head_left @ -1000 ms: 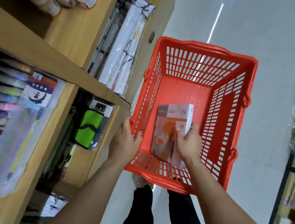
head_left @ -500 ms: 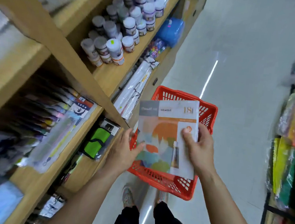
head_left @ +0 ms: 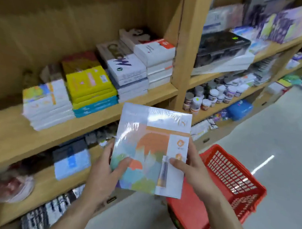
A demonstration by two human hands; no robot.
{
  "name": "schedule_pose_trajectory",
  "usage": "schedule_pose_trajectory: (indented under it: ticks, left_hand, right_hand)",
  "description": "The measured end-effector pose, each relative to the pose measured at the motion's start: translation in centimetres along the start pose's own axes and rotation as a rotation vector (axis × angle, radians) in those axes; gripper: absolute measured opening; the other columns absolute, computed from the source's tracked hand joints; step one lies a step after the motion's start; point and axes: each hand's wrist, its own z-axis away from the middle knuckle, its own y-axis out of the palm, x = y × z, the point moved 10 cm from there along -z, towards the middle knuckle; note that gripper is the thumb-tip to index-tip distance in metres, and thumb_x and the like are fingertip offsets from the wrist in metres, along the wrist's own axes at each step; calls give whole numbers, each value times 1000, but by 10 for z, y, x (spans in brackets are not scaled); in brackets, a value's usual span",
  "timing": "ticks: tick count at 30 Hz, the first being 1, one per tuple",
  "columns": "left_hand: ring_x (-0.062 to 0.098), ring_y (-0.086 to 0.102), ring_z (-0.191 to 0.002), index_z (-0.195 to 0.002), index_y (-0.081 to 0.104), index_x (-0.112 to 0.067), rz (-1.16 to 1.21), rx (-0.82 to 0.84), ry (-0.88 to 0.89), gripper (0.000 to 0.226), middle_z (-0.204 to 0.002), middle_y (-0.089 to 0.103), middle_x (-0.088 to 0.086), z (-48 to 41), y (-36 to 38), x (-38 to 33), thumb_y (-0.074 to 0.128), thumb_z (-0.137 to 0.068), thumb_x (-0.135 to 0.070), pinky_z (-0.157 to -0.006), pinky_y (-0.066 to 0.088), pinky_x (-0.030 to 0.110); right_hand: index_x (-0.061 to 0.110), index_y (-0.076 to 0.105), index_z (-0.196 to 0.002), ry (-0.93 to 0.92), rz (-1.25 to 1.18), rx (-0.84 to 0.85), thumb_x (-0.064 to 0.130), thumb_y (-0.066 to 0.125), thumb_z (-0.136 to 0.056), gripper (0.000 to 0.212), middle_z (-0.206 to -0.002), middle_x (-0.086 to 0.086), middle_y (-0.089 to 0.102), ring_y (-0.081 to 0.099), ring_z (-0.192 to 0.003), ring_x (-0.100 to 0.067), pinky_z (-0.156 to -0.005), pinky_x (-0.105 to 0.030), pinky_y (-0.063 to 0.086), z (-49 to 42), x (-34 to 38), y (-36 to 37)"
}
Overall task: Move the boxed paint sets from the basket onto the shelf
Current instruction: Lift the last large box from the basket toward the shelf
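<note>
Up from the basket since a second ago, your boxed paint set now sits mid-frame before the shelf. Your left hand and right hand pinch its lower side edges, fingers curled around it.

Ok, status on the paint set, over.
Left grip and right grip both hold the boxed paint set by its sides. Set out of the basket, not yet on the shelf. Stacked boxes crowd the shelf ahead.

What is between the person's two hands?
In the head view, the wrapped paint set box, with the left hand gripping its left edge and the right hand its right edge.
</note>
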Motion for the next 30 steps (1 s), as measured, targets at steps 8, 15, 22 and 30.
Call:
schedule_pose_trajectory:
  ticks: [8, 15, 22, 30]
  left_hand:
    - [-14, 55, -100, -123, 54, -50, -160, -365, 100, 35, -107, 47, -28, 48, -212, 18, 62, -92, -62, -70, 47, 3]
    - [4, 51, -103, -156, 38, -27, -281, -540, -113, 69, -132, 45, -2, 75, -355, 80, 63, -95, -48, -77, 42, 13]
    - [27, 53, -129, -158, 33, -27, -426, -432, -225, 109, -143, 54, 3, 68, -411, 114, 66, -68, -79, -101, 48, 46]
    - [36, 48, -136, -147, 53, -38, -798, -481, -240, 101, -157, 50, 2, 53, -437, 125, 34, -67, -97, -107, 41, 52]
  right_hand:
    - [54, 44, -147, -255, 247, 148, 24, 75, -94, 69, -124, 16, 71, 67, -106, -5, -83, -26, 56, -33, 85, 198]
    - [24, 52, -150, -315, 342, 62, 20, 76, -91, 63, -130, -6, 65, 68, -109, -27, -90, -50, 57, -51, 105, 362]
    - [14, 39, -152, -252, 808, 289, 50, 63, -82, 83, -141, -11, 61, 53, -133, -37, -107, -44, 45, -85, 91, 487]
    - [28, 38, -158, -336, 1143, 236, 84, 33, -79, 97, -162, -7, 39, 38, -143, -33, -115, -42, 34, -92, 62, 499]
